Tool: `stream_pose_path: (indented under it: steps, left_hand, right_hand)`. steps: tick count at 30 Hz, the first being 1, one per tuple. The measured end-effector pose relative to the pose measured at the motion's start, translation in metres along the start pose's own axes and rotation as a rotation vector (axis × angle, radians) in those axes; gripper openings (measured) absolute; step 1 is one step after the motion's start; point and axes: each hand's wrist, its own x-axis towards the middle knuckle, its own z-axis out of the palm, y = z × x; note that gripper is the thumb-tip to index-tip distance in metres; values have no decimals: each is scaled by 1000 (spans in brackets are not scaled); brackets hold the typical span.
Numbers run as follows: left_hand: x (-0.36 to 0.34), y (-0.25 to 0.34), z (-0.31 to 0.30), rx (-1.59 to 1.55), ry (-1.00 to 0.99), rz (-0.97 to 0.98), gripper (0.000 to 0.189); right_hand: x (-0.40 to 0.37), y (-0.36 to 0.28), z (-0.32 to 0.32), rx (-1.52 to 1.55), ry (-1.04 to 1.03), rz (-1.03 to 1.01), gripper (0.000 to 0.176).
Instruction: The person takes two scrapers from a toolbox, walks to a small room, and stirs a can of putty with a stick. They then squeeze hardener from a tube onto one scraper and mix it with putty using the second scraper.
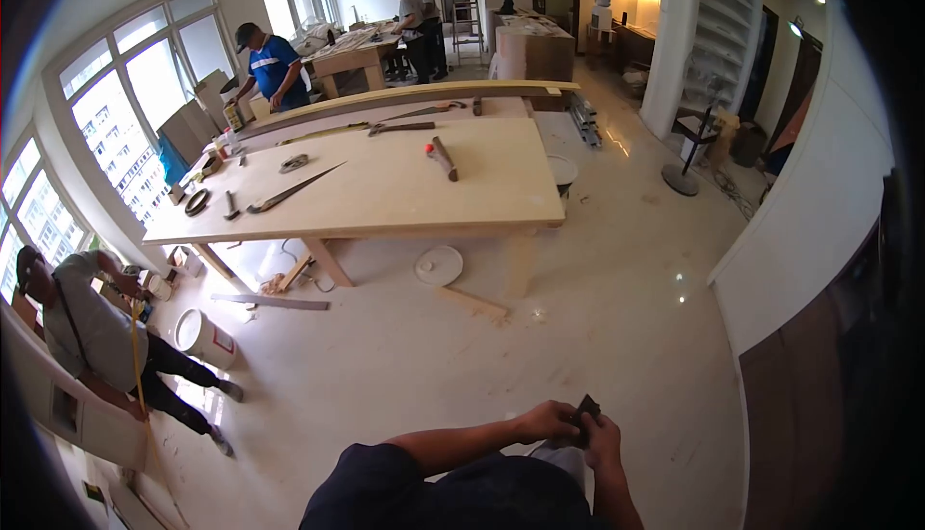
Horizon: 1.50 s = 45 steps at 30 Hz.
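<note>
Low in the head view, my left hand (545, 423) and my right hand (602, 439) meet in front of my body. Between them is a small dark flat object (588, 405), with one corner sticking up past the fingers. Its kind is too small to make out. Fingers of both hands are closed around it. Well ahead of my hands stands a wooden worktable (405, 198). On its top lie a hammer (443, 159), a handsaw (294, 189) and a second hammer (231, 206).
A white bucket (204, 337) stands at left beside a person holding a yellow tape measure (138, 366). Another person in a blue shirt (275, 67) works behind the table. Wood strips (270, 302) and a round lid (438, 265) lie on the floor. A fan (681, 179) stands right.
</note>
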Motion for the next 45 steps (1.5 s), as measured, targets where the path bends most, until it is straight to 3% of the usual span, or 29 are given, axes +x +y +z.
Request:
stream_pose_path:
  steps: [4,6,10,11,14,17,21,27,30,35,40,45]
  left_hand:
    - [119,29,-1,62,-45,-25,29]
    - [179,53,-6,86,-28,-38,30]
    - [282,116,-26,39,150,-98,29]
    - [306,126,-36,92,224,-23,29]
    - [359,174,-61,-50,416,25,30]
    - [412,206,-88,-118,478,3,30]
    - [509,238,-121,4,558,16,30]
    - [686,343,-159,312,480,97,30]
    - [771,386,-174,522,421,280,29]
    - [910,432,-197,662,219,177,31]
    - [1062,458,-252,708,336,92,30]
    - [1145,572,-310,614,550,70,31]
  right_hand:
    - [78,-40,-66,114,60,0,25]
    - [128,-76,-95,1,52,-22,25]
    - [218,-173,-135,-64,30,-47,27]
    - [250,-185,-150,-64,83,-62,24]
    - [320,-251,-167,-88,223,-208,17]
    - [400,-295,-175,-264,293,-375,23]
    - [512,-337,-168,-477,328,-510,27]
    - [655,-415,-185,-486,256,-452,23]
    - [716,-457,-208,-439,333,-563,21]
    - [846,-487,-255,-138,448,-555,17]
    - [991,-534,-283,-318,388,-517,20]
    - [1123,-647,-261,-376,183,-615,20]
